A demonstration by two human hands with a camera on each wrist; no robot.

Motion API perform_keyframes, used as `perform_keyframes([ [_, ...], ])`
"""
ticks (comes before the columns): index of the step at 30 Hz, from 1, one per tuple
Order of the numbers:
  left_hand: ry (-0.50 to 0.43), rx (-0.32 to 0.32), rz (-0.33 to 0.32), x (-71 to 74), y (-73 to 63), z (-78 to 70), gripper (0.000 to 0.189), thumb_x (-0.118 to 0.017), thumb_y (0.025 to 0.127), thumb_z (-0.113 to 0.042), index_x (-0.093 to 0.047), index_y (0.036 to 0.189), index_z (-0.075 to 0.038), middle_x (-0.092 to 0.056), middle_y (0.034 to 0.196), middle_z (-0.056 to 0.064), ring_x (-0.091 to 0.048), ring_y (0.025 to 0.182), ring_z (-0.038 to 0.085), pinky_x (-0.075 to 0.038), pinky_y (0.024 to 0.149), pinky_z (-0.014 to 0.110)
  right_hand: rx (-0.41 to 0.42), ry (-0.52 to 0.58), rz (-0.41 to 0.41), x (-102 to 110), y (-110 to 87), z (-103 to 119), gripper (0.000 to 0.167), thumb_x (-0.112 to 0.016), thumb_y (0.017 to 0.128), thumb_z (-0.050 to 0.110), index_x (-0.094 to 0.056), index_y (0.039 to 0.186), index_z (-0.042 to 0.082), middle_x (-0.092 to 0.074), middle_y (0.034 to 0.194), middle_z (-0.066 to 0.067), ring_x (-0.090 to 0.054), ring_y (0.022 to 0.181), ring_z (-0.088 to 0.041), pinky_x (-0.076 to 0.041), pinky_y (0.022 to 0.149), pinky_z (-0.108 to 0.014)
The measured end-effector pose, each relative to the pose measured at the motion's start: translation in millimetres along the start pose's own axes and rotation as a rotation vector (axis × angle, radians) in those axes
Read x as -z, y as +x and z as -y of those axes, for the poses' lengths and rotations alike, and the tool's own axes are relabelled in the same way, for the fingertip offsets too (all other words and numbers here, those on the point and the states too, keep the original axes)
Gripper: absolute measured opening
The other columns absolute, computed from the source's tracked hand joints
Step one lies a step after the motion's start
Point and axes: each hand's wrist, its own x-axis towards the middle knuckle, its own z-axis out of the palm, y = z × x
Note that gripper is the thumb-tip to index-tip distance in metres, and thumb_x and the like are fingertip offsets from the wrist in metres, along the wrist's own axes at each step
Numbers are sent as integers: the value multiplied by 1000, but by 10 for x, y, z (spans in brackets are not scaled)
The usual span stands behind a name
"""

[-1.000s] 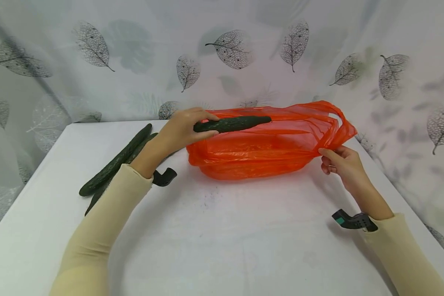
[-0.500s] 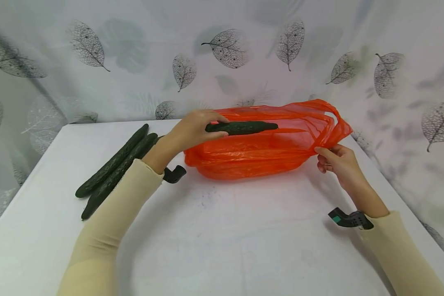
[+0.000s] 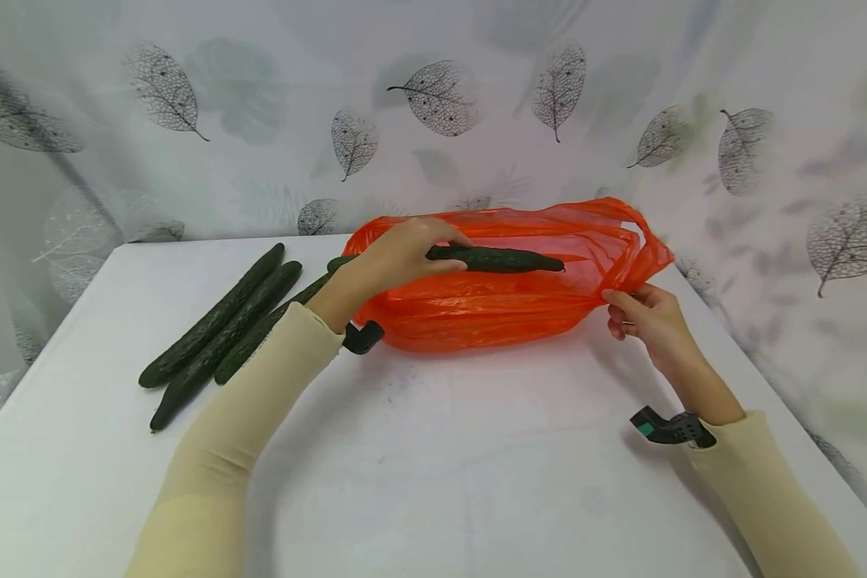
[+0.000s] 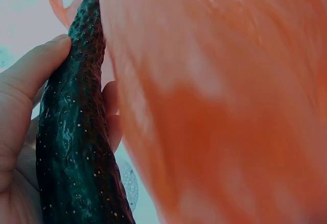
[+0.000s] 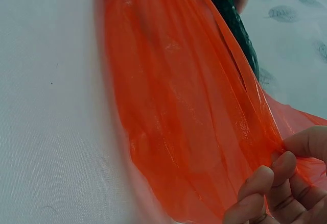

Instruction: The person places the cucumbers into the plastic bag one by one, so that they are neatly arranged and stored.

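Note:
In the head view my left hand (image 3: 397, 255) grips a dark green cucumber (image 3: 506, 259) by one end, its free end pointing right. The cucumber lies level at the mouth of an orange-red plastic bag (image 3: 470, 317). Up close in the left wrist view, the thumb and fingers wrap the bumpy cucumber (image 4: 76, 132), with the bag's film (image 4: 219, 106) right beside it. At the bag's right end my right hand (image 3: 653, 325) pinches the rim below a handle loop. The right wrist view has thumb and fingertips on the film (image 5: 179, 106). What lies inside the bag is hard to make out.
Several more cucumbers (image 3: 213, 317) lie slantwise on the white table (image 3: 433, 466) left of the bag, partly behind the left forearm. A leaf-printed curtain (image 3: 441, 96) hangs behind the table and along its sides.
My left hand has carried the cucumber to the right and slightly down, along the bag's mouth. More of the cucumbers on the table now show. The right hand keeps its pinch on the bag.

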Motion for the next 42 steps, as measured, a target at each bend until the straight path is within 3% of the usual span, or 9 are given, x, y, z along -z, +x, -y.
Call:
perform_keyframes([
  [18, -40, -16, 74, -188, 207, -154, 44, -63, 95, -32, -58, 135, -14, -58, 134, 1, -51, 125, 16, -41, 105, 30, -39, -12, 1, -43, -19, 7, 25, -61, 97, 32, -53, 105, 9, -59, 69, 4, -56, 58, -12, -53, 62, -19],
  [24, -37, -17, 71, -250, 244, -185, 44, -62, 96, -32, -58, 136, -15, -57, 136, 1, -50, 127, 16, -40, 106, 31, -30, -9, 11, -46, -18, 28, 26, -61, 97, 31, -53, 105, 8, -58, 69, 4, -56, 59, -13, -53, 63, -19],
  [31, -35, -53, 76, -347, 302, -171, 40, -64, 95, -27, -59, 132, -11, -59, 133, 2, -53, 124, 16, -42, 104, 29, -15, 12, 15, -41, -20, 50, 23, -61, 97, 29, -54, 104, 9, -58, 68, 3, -56, 58, -13, -53, 62, -19],
  [42, -44, -48, 122, -436, 374, -178, 43, -63, 95, -30, -59, 133, -11, -59, 134, 2, -52, 125, 15, -43, 103, 28, -10, 31, 11, -34, -26, 50, 23, -62, 97, 28, -54, 104, 8, -57, 68, 3, -54, 57, -13, -53, 60, -20],
])
